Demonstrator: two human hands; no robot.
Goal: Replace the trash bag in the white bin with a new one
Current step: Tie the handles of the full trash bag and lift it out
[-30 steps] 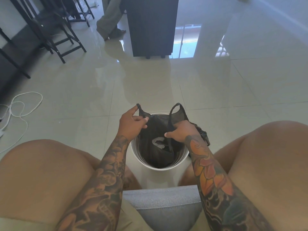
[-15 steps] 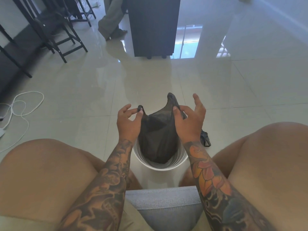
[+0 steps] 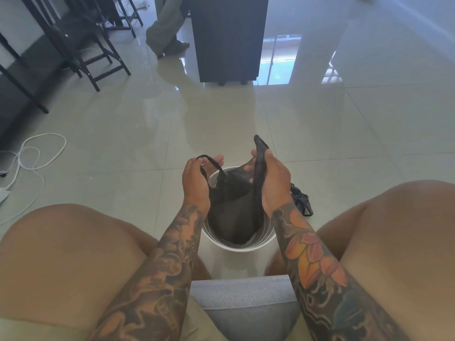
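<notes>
hands grip the thin black plastic trash bag (image 3: 231, 205) over the round white bin (image 3: 236, 247): left hand (image 3: 195, 183) and right hand (image 3: 273, 178) fingers curl around one handle loop each.

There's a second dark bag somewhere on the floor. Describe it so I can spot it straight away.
Find the white bin standing on the tiled floor between the seated person's knees. Just beside it on the person's right, past the right hand, a small crumpled dark bag lies flat on the tiles. Unlike the black bag that both hands hold over the bin, nobody touches it.
</notes>
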